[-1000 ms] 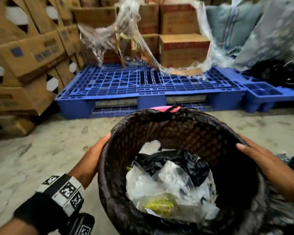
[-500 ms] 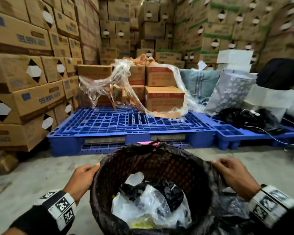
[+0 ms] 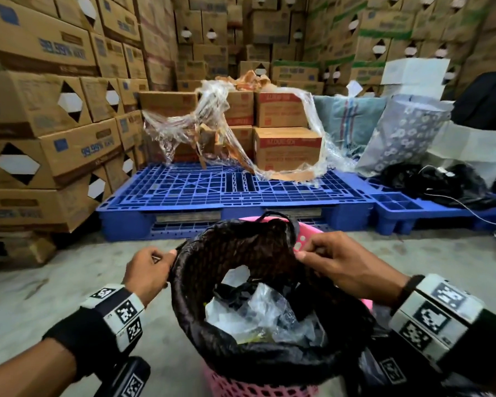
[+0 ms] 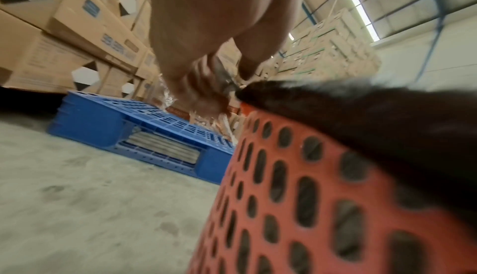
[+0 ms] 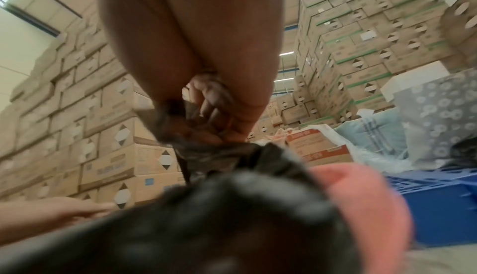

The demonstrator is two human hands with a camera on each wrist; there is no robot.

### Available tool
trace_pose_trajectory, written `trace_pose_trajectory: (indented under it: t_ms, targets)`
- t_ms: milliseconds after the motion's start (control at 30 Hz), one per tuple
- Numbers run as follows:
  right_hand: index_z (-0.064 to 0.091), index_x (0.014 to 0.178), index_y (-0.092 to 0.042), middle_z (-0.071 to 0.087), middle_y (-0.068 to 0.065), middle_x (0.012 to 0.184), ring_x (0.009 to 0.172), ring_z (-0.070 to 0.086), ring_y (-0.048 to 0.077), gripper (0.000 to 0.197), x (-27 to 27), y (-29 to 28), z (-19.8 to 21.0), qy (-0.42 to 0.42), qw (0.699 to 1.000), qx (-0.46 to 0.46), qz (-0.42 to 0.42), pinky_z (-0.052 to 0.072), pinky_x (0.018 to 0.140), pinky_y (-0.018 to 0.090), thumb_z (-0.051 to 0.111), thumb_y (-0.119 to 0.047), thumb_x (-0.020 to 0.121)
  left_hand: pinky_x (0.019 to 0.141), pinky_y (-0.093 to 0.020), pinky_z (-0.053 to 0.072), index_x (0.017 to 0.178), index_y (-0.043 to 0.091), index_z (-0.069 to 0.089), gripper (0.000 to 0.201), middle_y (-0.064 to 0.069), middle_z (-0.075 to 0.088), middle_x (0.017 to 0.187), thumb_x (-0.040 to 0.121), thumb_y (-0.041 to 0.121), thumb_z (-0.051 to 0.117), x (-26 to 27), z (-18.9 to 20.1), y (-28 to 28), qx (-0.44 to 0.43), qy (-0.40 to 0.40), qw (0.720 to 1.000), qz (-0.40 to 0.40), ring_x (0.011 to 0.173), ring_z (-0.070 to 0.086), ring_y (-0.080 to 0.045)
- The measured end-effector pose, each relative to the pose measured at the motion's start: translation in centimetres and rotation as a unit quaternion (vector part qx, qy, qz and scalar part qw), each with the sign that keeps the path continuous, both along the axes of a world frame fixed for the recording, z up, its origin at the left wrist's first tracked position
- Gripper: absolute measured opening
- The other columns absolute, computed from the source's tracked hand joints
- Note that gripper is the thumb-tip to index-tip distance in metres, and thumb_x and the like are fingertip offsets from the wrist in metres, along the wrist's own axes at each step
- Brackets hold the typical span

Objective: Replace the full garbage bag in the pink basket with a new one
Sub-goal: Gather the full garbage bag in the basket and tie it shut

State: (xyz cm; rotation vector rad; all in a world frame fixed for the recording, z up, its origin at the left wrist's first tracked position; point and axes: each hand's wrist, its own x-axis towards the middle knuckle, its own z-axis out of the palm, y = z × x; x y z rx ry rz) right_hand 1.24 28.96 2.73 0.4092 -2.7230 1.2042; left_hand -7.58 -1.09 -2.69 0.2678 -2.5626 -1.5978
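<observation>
The black plastic garbage bag [image 3: 229, 253] sits inside the round pink perforated plastic basket [image 3: 249, 386], which stands on the grey concrete floor [image 3: 55, 290] at the near middle of the room. The bag's mouth is gathered up off the basket's rim on the far and right sides, where bare pink plastic shows; on the near side its edge is folded over the rim. Inside the bag lie crumpled clear and white plastic wrappers [image 3: 258, 313] and a scrap of black film.

The person's left hand [image 3: 148, 272] is curled into a fist at the bag's left edge, fingers and thumb pinching the film. The right hand [image 3: 341, 262] grips the far right edge of the bag the same way, fingers bunched on the black plastic and drawing it inward over the opening. Both wrists wear black bands with white marker blocks.

Just beyond the basket lies a blue plastic pallet [image 3: 235, 190], with a few red-printed cardboard cartons [image 3: 287, 147] draped in torn clear stretch wrap [image 3: 189, 130] at its far end. Tall stacks of brown cardboard boxes [image 3: 49, 110] rise on the left and across the far wall. On the right, a second blue pallet carries patterned sacks [image 3: 401, 130] and a heap of black material.
</observation>
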Motion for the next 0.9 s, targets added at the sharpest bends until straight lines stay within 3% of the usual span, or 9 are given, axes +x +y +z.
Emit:
trace_pose_trajectory:
  t_ms: [133,200,267,333,500,667,733,800,900]
  targets:
    - [0.064,0.080,-0.012,0.061,0.002,0.074,0.066,0.053,0.010,0.019,-0.5,4.0,-0.7,0.043,0.990,0.111,-0.077,0.044,0.064,0.030,0.065,-0.031,0.083,0.059,-0.031,0.054,0.092,0.008,0.061,0.044,-0.013,0.073,0.083,0.083,0.050,0.058,4.7,2.5,0.8,-0.026,-0.209,0.967,-0.145,0.064,0.070,-0.027]
    - [0.061,0.107,-0.018,0.058,0.003,0.099,0.091,0.055,0.016,0.030,-0.8,6.1,-1.4,0.011,0.975,0.191,-0.113,0.044,0.083,0.033,0.065,-0.033,0.082,0.055,-0.032,0.056,0.096,0.008,0.059,0.037,-0.016,0.073,0.085,0.081,0.042,0.064,6.4,2.9,0.7,-0.040,-0.234,0.954,-0.181,0.061,0.071,-0.027]
    - [0.059,0.116,-0.019,0.060,0.004,0.108,0.098,0.056,0.019,0.034,-1.1,7.4,-2.4,-0.035,0.969,0.226,-0.095,0.041,0.081,0.020,0.066,-0.025,0.083,0.053,-0.032,0.057,0.101,0.007,0.056,0.027,-0.018,0.074,0.089,0.082,0.024,0.067,6.8,3.0,0.6,-0.035,-0.236,0.949,-0.204,0.063,0.071,-0.028]
    - [0.066,0.105,-0.017,0.069,0.008,0.099,0.084,0.061,0.020,0.023,-1.0,7.7,-3.0,-0.036,0.967,0.236,-0.094,0.040,0.063,0.010,0.066,-0.014,0.082,0.050,-0.028,0.055,0.108,0.003,0.054,0.029,-0.021,0.074,0.092,0.083,0.012,0.066,6.2,2.9,0.4,-0.016,-0.236,0.950,-0.202,0.061,0.070,-0.025]
    - [0.070,0.076,-0.016,0.069,0.006,0.067,0.064,0.065,0.021,0.011,0.6,6.3,-2.7,-0.026,0.954,0.269,-0.129,0.046,0.058,0.025,0.067,-0.026,0.079,0.040,-0.022,0.053,0.117,0.003,0.053,0.031,-0.019,0.069,0.079,0.087,0.010,0.061,1.5,2.8,0.3,-0.012,-0.138,0.982,-0.126,0.048,0.064,-0.017]
    - [0.052,0.053,-0.021,0.049,-0.003,0.047,0.046,0.050,0.012,0.049,3.8,2.7,-1.4,-0.045,0.952,0.296,-0.063,0.044,0.052,0.032,0.051,-0.063,0.078,0.078,-0.029,0.044,0.112,0.001,0.060,0.042,-0.014,0.065,0.108,0.082,0.029,0.067,-2.4,3.0,0.0,-0.091,-0.054,0.991,-0.083,0.091,0.061,-0.024]
    - [0.054,0.049,-0.025,0.048,0.000,0.045,0.041,0.046,0.014,0.052,3.3,2.6,-0.5,-0.057,0.962,0.261,-0.053,0.039,0.046,0.030,0.045,-0.067,0.077,0.073,-0.030,0.045,0.108,0.005,0.060,0.039,-0.010,0.063,0.107,0.083,0.035,0.065,-2.2,3.1,-0.3,-0.102,-0.083,0.987,-0.088,0.086,0.059,-0.022]
    - [0.065,0.058,-0.033,0.056,-0.002,0.057,0.049,0.051,0.010,0.045,2.0,3.6,-0.2,-0.011,0.970,0.236,-0.061,0.036,0.048,0.024,0.041,-0.069,0.072,0.063,-0.030,0.051,0.101,0.005,0.061,0.038,-0.012,0.068,0.100,0.084,0.040,0.062,-0.6,3.2,-0.8,-0.108,-0.140,0.979,-0.098,0.076,0.063,-0.023]
    - [0.071,0.101,-0.025,0.066,0.006,0.109,0.098,0.063,0.018,0.049,0.0,5.2,-1.2,0.022,0.961,0.272,-0.050,0.041,0.076,0.022,0.045,-0.059,0.078,0.065,-0.040,0.059,0.094,0.011,0.064,0.039,-0.017,0.073,0.089,0.082,0.048,0.059,2.9,3.7,-1.7,-0.112,-0.232,0.956,-0.140,0.074,0.072,-0.034]
